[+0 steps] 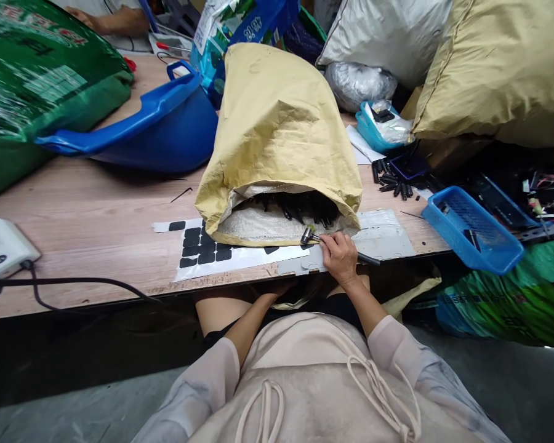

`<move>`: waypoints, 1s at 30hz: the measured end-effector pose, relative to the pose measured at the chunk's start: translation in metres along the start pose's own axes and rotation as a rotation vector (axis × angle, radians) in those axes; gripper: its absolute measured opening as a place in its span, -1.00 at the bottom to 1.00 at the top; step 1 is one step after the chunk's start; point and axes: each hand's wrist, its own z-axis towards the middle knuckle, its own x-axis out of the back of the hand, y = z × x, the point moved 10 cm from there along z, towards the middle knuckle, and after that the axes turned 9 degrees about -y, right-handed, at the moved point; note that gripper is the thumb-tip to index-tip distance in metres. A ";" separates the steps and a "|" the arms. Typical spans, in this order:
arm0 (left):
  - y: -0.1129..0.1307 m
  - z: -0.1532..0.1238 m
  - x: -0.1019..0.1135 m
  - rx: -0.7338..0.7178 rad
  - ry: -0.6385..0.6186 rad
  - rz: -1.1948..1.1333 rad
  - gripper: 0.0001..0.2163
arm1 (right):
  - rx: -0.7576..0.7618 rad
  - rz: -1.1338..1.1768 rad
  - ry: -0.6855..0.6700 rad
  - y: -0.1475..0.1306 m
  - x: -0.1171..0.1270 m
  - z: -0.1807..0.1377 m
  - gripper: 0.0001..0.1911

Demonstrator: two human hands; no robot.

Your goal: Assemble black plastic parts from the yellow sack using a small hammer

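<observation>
My right hand [340,255] is closed round a small hammer [368,259] with a metal head and a dark handle. The hammer's head lies at the mouth of a yellow woven sack [284,123], which rests on the table with its opening towards me. Inside the opening, a heap of black pieces [300,206] shows. My left hand [279,288] is down under the table edge over my lap, its fingers hidden. A white sheet with black rounded-square stickers [207,251] lies partly beneath the sack.
Left of the sack stands a blue plastic scoop-shaped basin [166,132], with a green sack [46,80] beyond it. A white device [7,249] with a cable sits far left. To the right are a blue basket [473,231] and loose black parts [394,181]. Another person's arm [120,21] shows at the back.
</observation>
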 end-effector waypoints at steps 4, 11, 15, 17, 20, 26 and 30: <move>-0.005 -0.010 0.002 0.051 -0.002 0.011 -0.70 | 0.001 -0.004 0.002 0.000 0.000 0.000 -0.75; 0.067 -0.089 -0.001 -0.249 -0.337 0.159 -0.64 | -0.007 0.029 -0.027 0.004 -0.005 -0.001 -0.72; 0.144 -0.111 0.056 -0.469 -0.232 0.123 -0.66 | 0.004 0.012 0.005 0.002 -0.002 -0.001 -0.73; 0.168 -0.103 0.115 -0.495 0.141 0.199 -0.71 | 0.010 0.009 0.012 0.001 0.000 0.000 -0.73; 0.191 -0.090 0.172 -0.473 0.564 0.455 -0.70 | 0.007 0.017 -0.004 0.001 -0.002 0.000 -0.74; 0.195 -0.051 0.189 -0.348 0.623 0.762 -0.74 | -0.004 0.013 -0.020 0.002 -0.006 0.000 -0.75; 0.192 -0.050 0.186 -0.342 0.624 0.790 -0.85 | 0.002 0.013 -0.004 0.002 -0.004 0.000 -0.75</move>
